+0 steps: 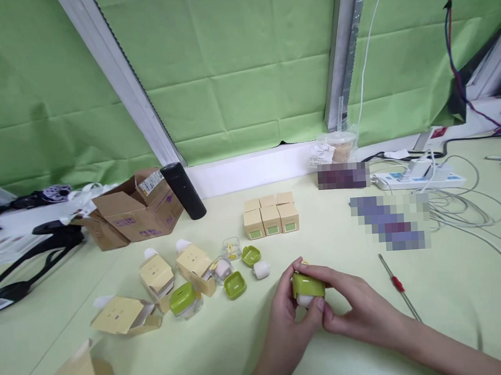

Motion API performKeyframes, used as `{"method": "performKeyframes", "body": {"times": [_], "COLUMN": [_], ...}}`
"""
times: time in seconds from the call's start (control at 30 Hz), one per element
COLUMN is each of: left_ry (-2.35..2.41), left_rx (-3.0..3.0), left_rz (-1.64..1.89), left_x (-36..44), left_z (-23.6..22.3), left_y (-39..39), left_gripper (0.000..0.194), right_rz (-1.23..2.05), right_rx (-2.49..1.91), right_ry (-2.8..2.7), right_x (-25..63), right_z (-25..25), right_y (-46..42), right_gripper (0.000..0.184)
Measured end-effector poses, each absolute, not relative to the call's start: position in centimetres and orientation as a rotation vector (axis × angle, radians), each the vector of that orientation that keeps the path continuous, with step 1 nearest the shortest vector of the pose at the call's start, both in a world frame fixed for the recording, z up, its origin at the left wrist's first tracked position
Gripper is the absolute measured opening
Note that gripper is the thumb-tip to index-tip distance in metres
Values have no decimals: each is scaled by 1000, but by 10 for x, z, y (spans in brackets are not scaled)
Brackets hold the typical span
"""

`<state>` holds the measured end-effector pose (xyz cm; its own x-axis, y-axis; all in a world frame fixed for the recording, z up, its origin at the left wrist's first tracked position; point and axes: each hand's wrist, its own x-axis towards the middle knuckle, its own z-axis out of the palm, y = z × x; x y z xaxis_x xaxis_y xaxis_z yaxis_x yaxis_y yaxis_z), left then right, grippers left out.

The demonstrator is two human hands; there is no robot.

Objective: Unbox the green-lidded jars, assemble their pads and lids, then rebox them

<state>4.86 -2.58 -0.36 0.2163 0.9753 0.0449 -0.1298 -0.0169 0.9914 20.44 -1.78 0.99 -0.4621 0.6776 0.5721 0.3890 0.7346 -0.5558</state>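
Both hands hold one small rounded case (309,286) with a glossy green top and a white lower part. My left hand (289,309) wraps its left side, thumb at the white bottom edge. My right hand (351,300) grips the top and right side, with the index finger over the green part. A bit of yellow shows behind the top. To the left lie a white rounded piece (261,270) and two green shells, one farther back (251,256) and one nearer (235,285). Beside them are a clear cover (231,248) and a clear case with a pale insert (221,269).
Opened cream cartons (156,275) and a green-topped case (185,300) lie left. Several small closed boxes (271,217) stand grouped at centre back. Behind are a brown carton (145,211) and black cylinder (183,190). A screwdriver (398,285), power strip (422,178) and cables lie right.
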Motion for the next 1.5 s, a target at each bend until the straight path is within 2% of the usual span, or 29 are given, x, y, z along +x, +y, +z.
{"method": "performKeyframes", "body": {"times": [0.43,0.5,0.6,0.67,0.77,0.9,0.97,1.07,1.2,1.37,1.5], "left_ry": [923,1041,1216,1272,1283,1313,1262,1019,890,876,855], "left_rx": [1482,1566,1747,1843,1969,1876,1691,1388,1199,1156,1107], "left_rz": [818,814,851,849,774,888,998,1073,1062,1108,1059], "left_x": [23,19,18,20,23,25,28,34,38,38,39], "left_z": [19,19,15,10,2,3,7,13,17,14,13], "left_y": [-26,-22,-15,-10,-5,-8,-12,-15,-15,-15,-18], "left_gripper": [89,76,41,32,28,49,53,43,27,21,26], "right_rz": [780,779,773,785,888,1141,1264,1369,1345,1353,1347], "right_rx": [-779,-831,-951,-1001,-1004,-916,-852,-745,-734,-871,-962], "right_ry": [-2036,-1964,-1718,-1570,-1499,-1489,-1488,-1545,-1632,-1544,-1511], "right_x": [214,219,227,231,231,223,218,211,208,206,206], "right_z": [24,22,19,18,17,17,16,13,11,12,11], "right_y": [-12,-6,3,8,10,4,0,-5,-7,-8,-7], "right_gripper": [61,57,47,42,40,40,39,36,34,32,34]}}
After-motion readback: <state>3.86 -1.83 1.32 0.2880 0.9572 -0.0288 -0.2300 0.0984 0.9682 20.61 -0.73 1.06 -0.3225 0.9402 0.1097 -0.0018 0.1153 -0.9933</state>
